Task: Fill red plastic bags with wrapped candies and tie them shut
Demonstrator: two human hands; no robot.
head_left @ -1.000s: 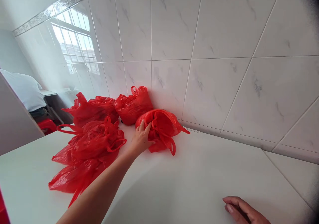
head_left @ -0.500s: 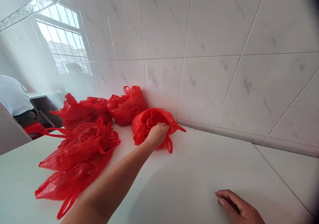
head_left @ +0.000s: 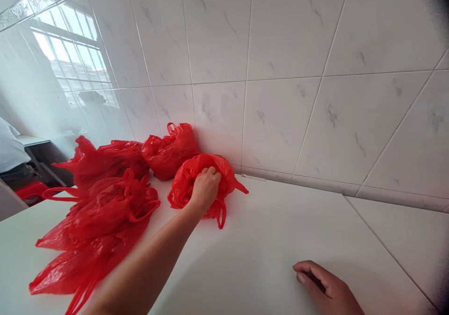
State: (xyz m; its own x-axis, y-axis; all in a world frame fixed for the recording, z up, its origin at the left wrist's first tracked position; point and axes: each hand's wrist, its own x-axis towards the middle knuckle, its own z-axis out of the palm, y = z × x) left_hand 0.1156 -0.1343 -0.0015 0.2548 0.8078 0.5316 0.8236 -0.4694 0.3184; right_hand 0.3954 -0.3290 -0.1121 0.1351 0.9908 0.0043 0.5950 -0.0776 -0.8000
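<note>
A red plastic bag stands on the white tabletop near the tiled wall, its mouth facing up and its handles flopped outward. My left hand reaches over its rim with fingers curled down into the mouth, closed on the thin plastic. The fingertips and whatever lies deeper in the bag are hidden. My right hand rests low on the right of the tabletop, loosely curled. A small gap shows between thumb and forefinger, and nothing is seen in it.
Several more red bags, filled and bunched, sit on the left: one against the wall, others in a pile. A white tiled wall bounds the white table behind. Part of a person in white is at far left.
The view has shifted a little to the right, so everything sits further left. My left hand has risen slightly in the bag's mouth, knuckles more in view. My right hand has hardly moved.
</note>
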